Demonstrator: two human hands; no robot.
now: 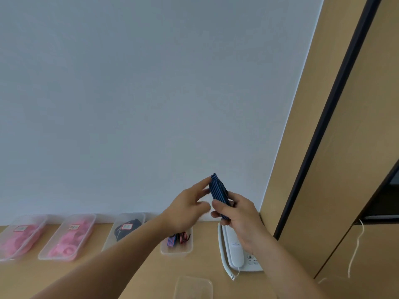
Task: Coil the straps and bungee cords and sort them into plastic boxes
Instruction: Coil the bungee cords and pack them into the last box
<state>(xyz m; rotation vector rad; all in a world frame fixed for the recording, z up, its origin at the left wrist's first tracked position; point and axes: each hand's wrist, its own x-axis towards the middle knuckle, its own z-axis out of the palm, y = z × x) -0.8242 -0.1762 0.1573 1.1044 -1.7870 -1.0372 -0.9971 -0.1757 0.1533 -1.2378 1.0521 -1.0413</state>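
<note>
A folded blue striped bungee cord [218,192] is held up in front of the white wall. My right hand [239,216] grips its lower end, fingers curled round it. My left hand [187,207] is beside it with fingers extended, the fingertips touching the cord's upper left side. Below the hands stands a clear plastic box [176,251] with blue and red striped cords in it. Further left, another clear box [112,238] holds black straps.
Two clear boxes with pink coils [69,240] [17,240] line the wooden desk at the left. A white telephone [237,253] with its coiled cord lies at the right. A clear lid [193,288] lies at the front. A wooden cabinet [323,169] rises on the right.
</note>
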